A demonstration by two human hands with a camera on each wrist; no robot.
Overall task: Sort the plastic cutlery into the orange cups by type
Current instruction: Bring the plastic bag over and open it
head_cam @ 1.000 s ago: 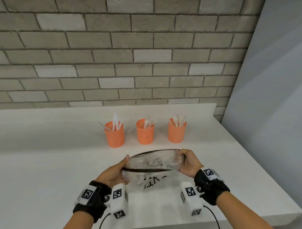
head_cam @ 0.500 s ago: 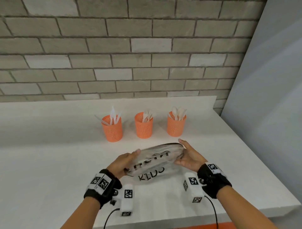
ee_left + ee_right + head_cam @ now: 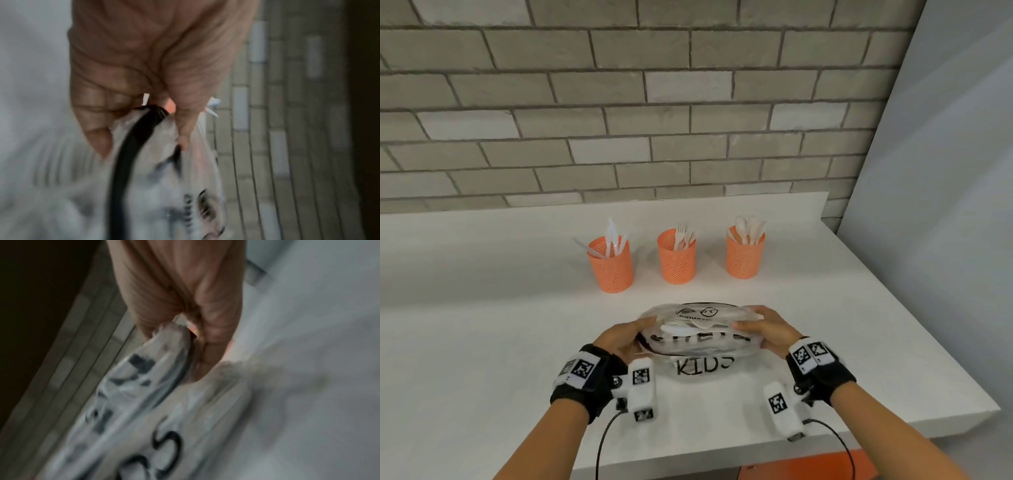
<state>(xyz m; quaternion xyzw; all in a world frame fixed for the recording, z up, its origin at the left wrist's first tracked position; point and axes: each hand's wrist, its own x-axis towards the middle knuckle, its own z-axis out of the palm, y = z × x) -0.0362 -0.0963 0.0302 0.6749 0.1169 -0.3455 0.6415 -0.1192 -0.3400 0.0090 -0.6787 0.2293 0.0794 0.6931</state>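
Note:
Three orange mesh cups stand in a row on the white counter: the left cup [image 3: 611, 264] holds knives, the middle cup [image 3: 676, 256] forks, the right cup [image 3: 744, 254] spoons. In front of them I hold a clear plastic pouch [image 3: 698, 334] with a black zip edge and black lettering. White cutlery shows faintly inside it. My left hand [image 3: 625, 337] grips its left end [image 3: 144, 129] and my right hand [image 3: 763, 329] grips its right end [image 3: 174, 340]. Both wrist views are blurred.
A grey brick wall [image 3: 619, 102] runs behind the counter [image 3: 482, 325]. A pale panel [image 3: 945, 205] closes the right side. The counter's front edge [image 3: 791, 445] is just below my wrists, with something orange under it.
The pouch has been tipped forward and flattened, so its printed side now faces up. Both hands kept their hold on its ends. My head has moved closer to the counter.

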